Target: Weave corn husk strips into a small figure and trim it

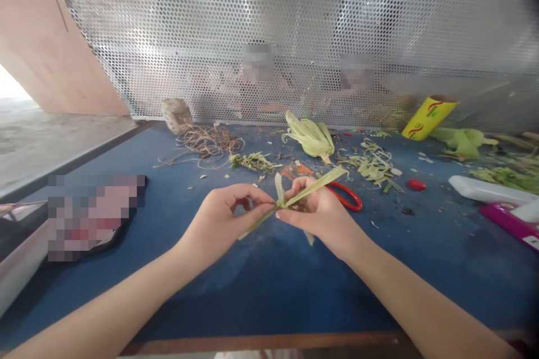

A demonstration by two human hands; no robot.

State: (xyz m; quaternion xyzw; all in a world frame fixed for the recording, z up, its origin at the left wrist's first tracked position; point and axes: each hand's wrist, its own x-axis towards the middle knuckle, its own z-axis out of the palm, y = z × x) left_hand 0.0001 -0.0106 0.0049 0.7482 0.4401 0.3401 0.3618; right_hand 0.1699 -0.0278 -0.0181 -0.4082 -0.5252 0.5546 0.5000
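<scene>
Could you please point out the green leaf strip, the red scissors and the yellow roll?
green leaf strip (322, 183): head view, the free upper end.
red scissors (359, 202): head view, handle loop.
yellow roll (425, 119): head view, its side.

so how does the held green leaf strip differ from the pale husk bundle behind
The narrow green leaf strip is thin, the pale green husk bundle thick and many-leaved. The strip is pinched by left hand and right hand; the bundle lies untouched. Both are greenish leaves.

Matt blue cloth-like table top (261, 286) with wooden front edge (269, 341), shiny perforated metal screen (295, 22) behind, glossy red plastic scissor handles (351, 197), fibrous pale-green leaf strip (314, 186), rough twine tangle (208, 141) upper left.
</scene>
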